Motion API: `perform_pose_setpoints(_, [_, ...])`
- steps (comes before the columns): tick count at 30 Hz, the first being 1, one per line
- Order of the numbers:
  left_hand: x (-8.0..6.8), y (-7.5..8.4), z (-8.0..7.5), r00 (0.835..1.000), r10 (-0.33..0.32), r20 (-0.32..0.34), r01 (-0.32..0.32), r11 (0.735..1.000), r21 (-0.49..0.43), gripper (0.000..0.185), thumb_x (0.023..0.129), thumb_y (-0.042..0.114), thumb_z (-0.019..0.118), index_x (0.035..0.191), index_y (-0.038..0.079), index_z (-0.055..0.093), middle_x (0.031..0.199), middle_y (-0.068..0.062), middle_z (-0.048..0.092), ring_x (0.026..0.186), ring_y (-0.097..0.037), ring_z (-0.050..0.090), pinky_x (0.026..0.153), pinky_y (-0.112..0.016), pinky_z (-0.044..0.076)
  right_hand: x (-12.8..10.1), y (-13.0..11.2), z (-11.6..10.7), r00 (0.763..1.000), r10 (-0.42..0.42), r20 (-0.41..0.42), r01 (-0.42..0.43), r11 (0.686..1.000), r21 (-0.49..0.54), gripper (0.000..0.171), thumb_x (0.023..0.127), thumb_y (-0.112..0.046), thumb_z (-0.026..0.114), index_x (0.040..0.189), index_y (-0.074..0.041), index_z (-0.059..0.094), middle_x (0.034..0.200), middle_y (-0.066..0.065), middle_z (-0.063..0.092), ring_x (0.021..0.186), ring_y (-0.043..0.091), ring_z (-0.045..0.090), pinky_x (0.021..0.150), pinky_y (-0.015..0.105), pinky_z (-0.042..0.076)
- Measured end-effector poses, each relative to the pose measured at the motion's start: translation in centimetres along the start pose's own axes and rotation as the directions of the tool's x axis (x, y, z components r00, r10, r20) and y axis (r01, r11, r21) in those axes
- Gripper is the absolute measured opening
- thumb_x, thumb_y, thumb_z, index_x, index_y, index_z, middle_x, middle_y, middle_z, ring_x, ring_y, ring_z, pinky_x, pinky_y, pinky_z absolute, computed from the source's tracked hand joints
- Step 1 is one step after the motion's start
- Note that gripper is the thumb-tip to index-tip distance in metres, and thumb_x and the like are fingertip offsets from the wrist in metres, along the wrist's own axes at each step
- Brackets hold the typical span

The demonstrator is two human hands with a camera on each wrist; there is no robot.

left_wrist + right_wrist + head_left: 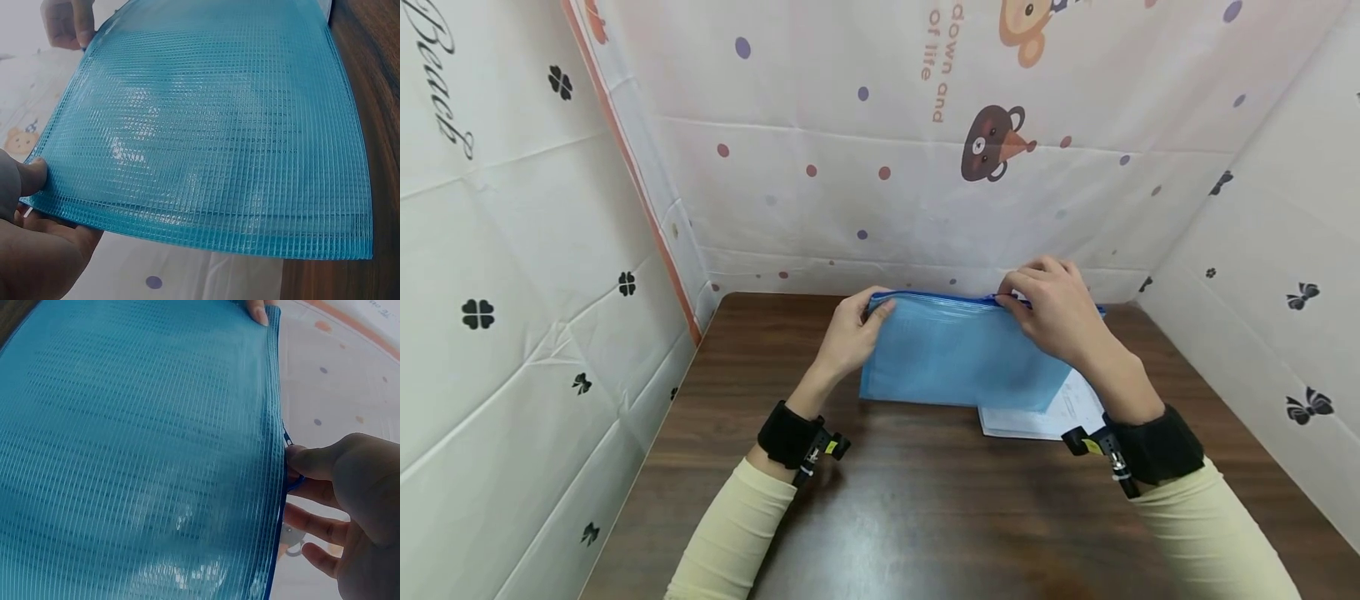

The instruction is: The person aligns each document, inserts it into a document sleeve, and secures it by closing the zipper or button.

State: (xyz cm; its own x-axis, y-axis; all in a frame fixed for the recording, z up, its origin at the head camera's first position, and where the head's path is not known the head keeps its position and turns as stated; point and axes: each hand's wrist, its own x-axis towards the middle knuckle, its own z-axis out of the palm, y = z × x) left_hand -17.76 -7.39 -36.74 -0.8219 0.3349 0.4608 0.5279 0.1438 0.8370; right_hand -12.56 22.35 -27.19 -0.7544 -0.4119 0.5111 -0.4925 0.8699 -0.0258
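Observation:
A translucent blue mesh zipper pouch [955, 354] is held up on its long side over the table, its dark blue zipper [925, 294] along the top. My left hand [853, 333] grips the pouch's upper left corner, thumb on the near face and fingers behind. At the zipper, toward the right, my right hand [1056, 308] pinches the zipper pull [288, 439] between thumb and forefinger; its other fingers are spread loosely behind the edge. Faint lines of print show through the mesh in the left wrist view.
White printed paper [1067, 412] lies on the dark wood table [925, 517], partly under the pouch's lower right corner. Patterned white sheets [820, 125] hang behind the table and at both sides. Each wrist wears a black strap with a small camera.

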Motion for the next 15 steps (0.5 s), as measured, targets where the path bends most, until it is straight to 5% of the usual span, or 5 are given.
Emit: perform_pose_setpoints(15, [0.06,-0.17,-0.55,1.000,0.013,-0.020,-0.013,1.000,-0.014,0.024,0.114,0.023,0.052,0.124,0.011,0.070,0.072,-0.007,0.042,0.058,-0.024,0.038,0.061,-0.033,0.035,-0.54,0.49,-0.55,1.000,0.024,-0.007,-0.024,1.000,-0.005,0.008,0.093,-0.002,0.079,0.093,-0.007,0.073,0.099,0.014,0.078,0.106,0.037,0.061,0.098,0.068,0.039])
